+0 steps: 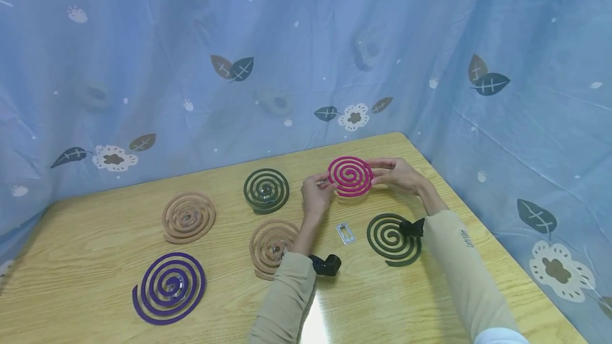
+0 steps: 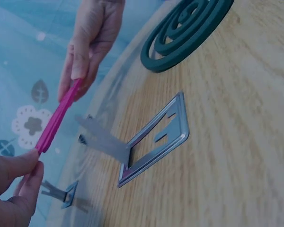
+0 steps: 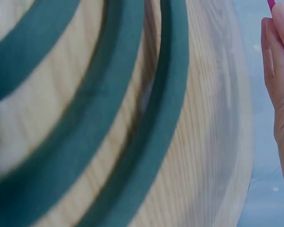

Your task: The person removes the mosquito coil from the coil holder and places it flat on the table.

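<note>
A pink mosquito coil is held up by its edges between both hands, above the far right of the table. My left hand pinches its left edge between thumb and fingers. At the opposite edge, my right hand grips the rim with its thumb and fingers. The left wrist view shows the coil edge-on. Below it stands a metal coil stand with a raised tab, and a smaller-looking second stand lies farther off. A green coil fills much of the right wrist view, under the right wrist.
A dark green coil lies left of the hands. The left forearm partly covers a tan coil. Farther left are another tan coil and a purple coil. Blue patterned curtain hangs behind and right of the wooden table.
</note>
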The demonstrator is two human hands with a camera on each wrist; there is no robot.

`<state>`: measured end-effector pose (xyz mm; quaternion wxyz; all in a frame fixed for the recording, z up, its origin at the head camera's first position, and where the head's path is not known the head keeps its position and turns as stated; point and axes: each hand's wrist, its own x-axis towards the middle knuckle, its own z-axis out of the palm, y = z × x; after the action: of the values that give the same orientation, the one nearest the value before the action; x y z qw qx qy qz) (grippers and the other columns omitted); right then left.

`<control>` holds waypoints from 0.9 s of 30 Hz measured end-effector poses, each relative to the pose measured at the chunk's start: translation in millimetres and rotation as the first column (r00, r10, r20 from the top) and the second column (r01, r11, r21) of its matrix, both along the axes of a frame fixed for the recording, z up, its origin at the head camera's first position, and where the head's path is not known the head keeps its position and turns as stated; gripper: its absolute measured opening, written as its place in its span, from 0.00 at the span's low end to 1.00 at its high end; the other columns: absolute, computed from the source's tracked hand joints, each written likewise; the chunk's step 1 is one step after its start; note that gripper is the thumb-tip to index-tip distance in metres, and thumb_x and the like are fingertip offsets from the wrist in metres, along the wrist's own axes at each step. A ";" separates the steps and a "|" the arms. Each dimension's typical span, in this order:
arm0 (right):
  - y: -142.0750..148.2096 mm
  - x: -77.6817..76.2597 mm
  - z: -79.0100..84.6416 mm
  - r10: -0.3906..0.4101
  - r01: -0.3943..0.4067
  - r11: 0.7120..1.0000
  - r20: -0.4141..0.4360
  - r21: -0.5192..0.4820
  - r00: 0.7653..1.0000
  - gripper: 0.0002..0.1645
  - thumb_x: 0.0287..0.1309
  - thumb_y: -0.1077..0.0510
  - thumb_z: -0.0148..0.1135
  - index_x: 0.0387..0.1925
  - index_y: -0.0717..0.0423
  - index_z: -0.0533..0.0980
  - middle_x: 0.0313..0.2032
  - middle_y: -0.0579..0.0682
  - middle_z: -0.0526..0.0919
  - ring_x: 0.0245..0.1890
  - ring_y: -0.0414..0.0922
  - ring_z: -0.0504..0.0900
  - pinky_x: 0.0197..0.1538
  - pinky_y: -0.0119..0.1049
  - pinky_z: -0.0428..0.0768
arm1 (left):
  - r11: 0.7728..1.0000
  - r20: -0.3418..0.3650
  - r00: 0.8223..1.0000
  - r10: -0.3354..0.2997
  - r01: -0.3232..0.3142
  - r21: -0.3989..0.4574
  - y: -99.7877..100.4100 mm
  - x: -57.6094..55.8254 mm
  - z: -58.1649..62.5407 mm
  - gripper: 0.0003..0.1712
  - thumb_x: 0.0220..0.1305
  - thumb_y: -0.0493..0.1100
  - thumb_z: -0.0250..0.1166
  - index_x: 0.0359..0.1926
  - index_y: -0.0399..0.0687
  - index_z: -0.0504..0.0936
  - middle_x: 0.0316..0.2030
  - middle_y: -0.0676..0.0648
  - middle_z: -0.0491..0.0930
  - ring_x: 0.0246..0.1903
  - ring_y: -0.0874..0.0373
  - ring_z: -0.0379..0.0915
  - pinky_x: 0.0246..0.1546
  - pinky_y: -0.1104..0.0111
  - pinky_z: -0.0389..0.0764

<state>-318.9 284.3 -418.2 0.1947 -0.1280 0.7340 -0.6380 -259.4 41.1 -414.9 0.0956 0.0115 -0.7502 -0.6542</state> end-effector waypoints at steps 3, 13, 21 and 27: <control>2.8 3.0 2.6 -0.011 0.011 1.000 -0.004 0.005 1.000 0.38 0.55 0.73 0.64 0.66 0.71 0.61 0.66 0.67 0.63 0.61 0.54 0.71 0.58 0.43 0.78 | 1.000 -0.006 1.000 -0.013 0.013 0.008 2.7 1.6 -1.3 0.19 0.52 0.25 0.69 0.48 0.27 0.80 0.45 0.33 0.81 0.39 0.45 0.83 0.34 0.72 0.85; 14.8 4.6 0.4 -0.025 0.025 1.000 0.009 -0.010 1.000 0.35 0.57 0.72 0.62 0.65 0.73 0.61 0.64 0.66 0.66 0.52 0.39 0.79 0.58 0.42 0.77 | 0.999 -0.027 0.998 -0.053 0.053 -0.006 10.9 -0.1 -5.8 0.22 0.51 0.25 0.69 0.49 0.29 0.78 0.45 0.34 0.81 0.39 0.44 0.82 0.36 0.70 0.85; 24.4 6.4 -1.9 -0.053 0.053 0.999 -0.003 0.009 0.999 0.32 0.58 0.71 0.62 0.63 0.75 0.63 0.62 0.64 0.70 0.50 0.37 0.80 0.56 0.38 0.79 | 0.997 0.012 0.997 -0.071 0.072 -0.034 17.2 1.1 -7.2 0.20 0.50 0.26 0.71 0.47 0.27 0.80 0.45 0.34 0.81 0.38 0.46 0.83 0.34 0.73 0.85; 32.5 7.2 -4.7 -0.032 0.032 0.999 0.005 -0.042 0.999 0.32 0.58 0.72 0.61 0.62 0.77 0.62 0.56 0.53 0.78 0.49 0.39 0.81 0.55 0.39 0.79 | 0.995 -0.009 0.996 -0.092 0.092 -0.034 23.5 4.1 -9.3 0.21 0.50 0.25 0.70 0.48 0.25 0.79 0.49 0.32 0.79 0.39 0.44 0.83 0.35 0.73 0.85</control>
<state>-311.8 316.8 -423.0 0.1833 -0.1187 0.7219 -0.6566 -255.4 64.6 -424.2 0.0694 -0.0281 -0.7603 -0.6452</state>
